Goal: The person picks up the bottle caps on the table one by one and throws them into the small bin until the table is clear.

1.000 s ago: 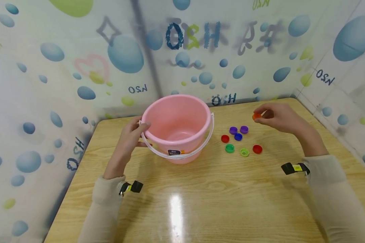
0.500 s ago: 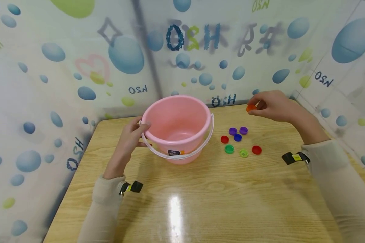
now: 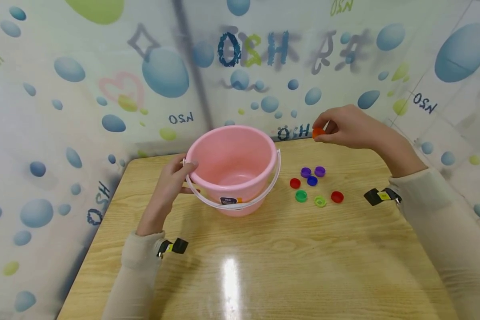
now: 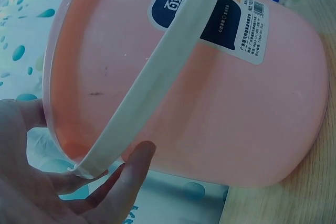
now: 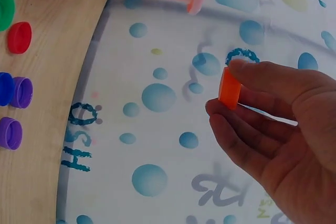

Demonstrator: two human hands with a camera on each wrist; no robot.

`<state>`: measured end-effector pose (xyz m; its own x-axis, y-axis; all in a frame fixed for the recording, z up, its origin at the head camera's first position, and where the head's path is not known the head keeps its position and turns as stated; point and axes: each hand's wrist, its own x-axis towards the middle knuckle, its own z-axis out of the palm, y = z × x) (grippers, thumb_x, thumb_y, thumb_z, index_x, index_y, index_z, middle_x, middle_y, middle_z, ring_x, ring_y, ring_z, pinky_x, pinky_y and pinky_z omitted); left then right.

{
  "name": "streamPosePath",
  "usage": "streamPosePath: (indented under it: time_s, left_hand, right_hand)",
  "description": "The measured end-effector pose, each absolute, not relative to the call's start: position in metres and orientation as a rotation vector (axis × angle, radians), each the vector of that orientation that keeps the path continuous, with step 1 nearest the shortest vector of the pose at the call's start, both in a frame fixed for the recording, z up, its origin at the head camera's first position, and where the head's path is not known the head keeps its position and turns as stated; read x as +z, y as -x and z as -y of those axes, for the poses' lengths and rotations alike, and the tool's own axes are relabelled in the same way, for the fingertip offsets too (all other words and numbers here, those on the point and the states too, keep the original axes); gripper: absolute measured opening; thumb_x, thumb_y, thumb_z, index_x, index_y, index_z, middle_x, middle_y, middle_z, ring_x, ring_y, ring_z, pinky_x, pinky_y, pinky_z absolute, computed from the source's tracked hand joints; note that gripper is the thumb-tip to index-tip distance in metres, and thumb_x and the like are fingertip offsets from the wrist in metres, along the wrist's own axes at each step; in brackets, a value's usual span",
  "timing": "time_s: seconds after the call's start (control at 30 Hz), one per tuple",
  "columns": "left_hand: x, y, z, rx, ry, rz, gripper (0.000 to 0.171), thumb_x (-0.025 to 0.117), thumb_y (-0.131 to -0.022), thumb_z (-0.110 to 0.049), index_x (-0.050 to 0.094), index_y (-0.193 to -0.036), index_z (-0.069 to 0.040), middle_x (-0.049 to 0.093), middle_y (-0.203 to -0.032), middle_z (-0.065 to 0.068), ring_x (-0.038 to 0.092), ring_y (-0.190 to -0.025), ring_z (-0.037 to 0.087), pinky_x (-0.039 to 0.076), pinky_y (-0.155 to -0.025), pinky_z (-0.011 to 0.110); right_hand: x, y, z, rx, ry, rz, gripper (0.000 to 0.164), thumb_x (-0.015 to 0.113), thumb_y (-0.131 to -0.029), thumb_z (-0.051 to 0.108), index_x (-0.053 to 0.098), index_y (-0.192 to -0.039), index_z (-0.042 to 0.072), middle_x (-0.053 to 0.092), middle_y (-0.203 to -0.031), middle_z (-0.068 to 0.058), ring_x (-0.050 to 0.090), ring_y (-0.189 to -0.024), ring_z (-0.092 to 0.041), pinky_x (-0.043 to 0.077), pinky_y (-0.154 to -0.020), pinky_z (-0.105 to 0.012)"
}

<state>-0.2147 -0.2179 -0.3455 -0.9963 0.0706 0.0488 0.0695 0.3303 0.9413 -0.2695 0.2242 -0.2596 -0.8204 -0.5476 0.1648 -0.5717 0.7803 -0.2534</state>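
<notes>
A pink bucket (image 3: 240,195) with a white handle (image 3: 273,186) stands on the wooden table, and its inside looks bare in the head view. At its left rim my left hand (image 3: 169,186) grips the edge, thumb over the rim and fingers along the outer wall. My right hand (image 3: 350,126) pinches an orange bottle cap (image 5: 230,88) between thumb and fingers, raised above the table's back edge to the right of the bucket. Below that hand lie several caps: two purple (image 3: 320,171), a blue (image 3: 312,181), two red (image 3: 337,197), a green (image 3: 301,196) and a lime one (image 3: 320,201).
The wooden table (image 3: 264,266) reaches back to a patterned wall sheet (image 3: 152,111) with blue drops. Another wall (image 3: 436,115) closes off the right side. A printed label (image 4: 252,30) is stuck on the bucket's outer wall.
My right hand has risen and moved left toward the bucket, carrying the orange bottle cap. The left hand and the bucket have stayed in place.
</notes>
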Motion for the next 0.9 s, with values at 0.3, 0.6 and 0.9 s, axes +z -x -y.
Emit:
streamPosePath:
  time_s: [0.3,0.6,0.9]
  left_hand:
    - [-0.347,0.215,0.218,1.83,-0.132,-2.56,0.054,0.057,-0.103,-0.042,0.05,-0.148,-0.013,0.058,-0.123,0.025,0.07,-0.081,0.012,0.065,-0.066,0.035]
    - [-0.346,0.216,0.217,1.816,-0.135,-2.554,0.057,0.057,-0.103,-0.044,0.049,-0.15,-0.012,0.057,-0.126,0.025,0.07,-0.083,0.012,0.065,-0.067,0.034]
    - [-0.344,0.215,0.217,1.797,-0.113,-2.557,0.058,0.056,-0.102,-0.046,0.048,-0.15,-0.014,0.057,-0.124,0.024,0.069,-0.083,0.012,0.065,-0.067,0.033]
  right_hand:
    - [-0.245,0.27,-0.196,0.401,-1.032,2.897,0.021,0.073,-0.096,0.019,0.074,-0.112,0.006,0.075,-0.106,-0.008,0.075,-0.09,-0.021,0.062,-0.084,-0.044]
    - [-0.234,0.272,-0.176,0.41,-1.15,2.848,0.019,0.072,-0.097,0.017,0.074,-0.112,0.007,0.074,-0.108,-0.01,0.075,-0.09,-0.022,0.063,-0.082,-0.043]
    - [-0.226,0.277,-0.159,0.352,-1.197,2.86,0.025,0.07,-0.098,0.016,0.072,-0.119,0.003,0.074,-0.111,-0.012,0.074,-0.093,-0.025,0.063,-0.083,-0.043]
